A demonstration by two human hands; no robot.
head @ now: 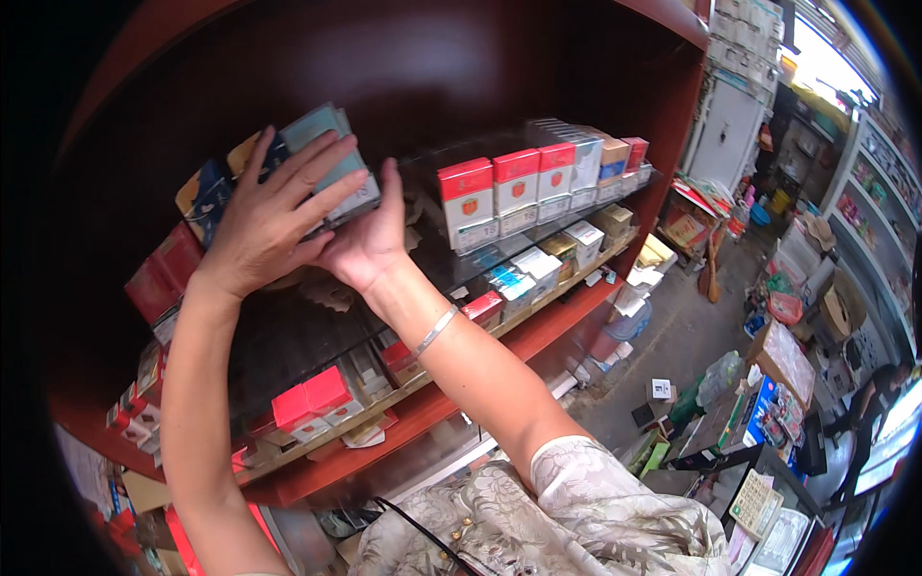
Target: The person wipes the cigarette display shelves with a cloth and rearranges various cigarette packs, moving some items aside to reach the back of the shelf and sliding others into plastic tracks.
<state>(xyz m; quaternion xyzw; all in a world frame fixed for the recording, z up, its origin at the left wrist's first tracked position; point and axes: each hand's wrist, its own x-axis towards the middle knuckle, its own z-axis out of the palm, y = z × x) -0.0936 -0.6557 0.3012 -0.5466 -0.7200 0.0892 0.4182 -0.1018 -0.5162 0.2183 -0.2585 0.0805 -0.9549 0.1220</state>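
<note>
My left hand (270, 209) reaches across a small stack of pale blue-green packs (324, 140) in a clear holder, its fingers spread over their front. Against the lower right side of the same packs is my right hand (367, 241), palm up, thumb raised, with a bracelet (436, 331) on the wrist. To the right, red-and-white cigarette packs (468, 201) stand in clear holders on a glass shelf (468, 266). Dark blue and tan packs (209, 198) are at the left, partly behind my left hand. Red boxes (164, 270) stand beside my left forearm.
A lower ledge holds more packs, among them red ones (313, 396) and a white one (536, 265). The wooden cabinet's side wall (673, 122) bounds the shelves. Cartons (785, 360) and a calculator (756, 504) lie at the right; a person (868, 410) is at the far right.
</note>
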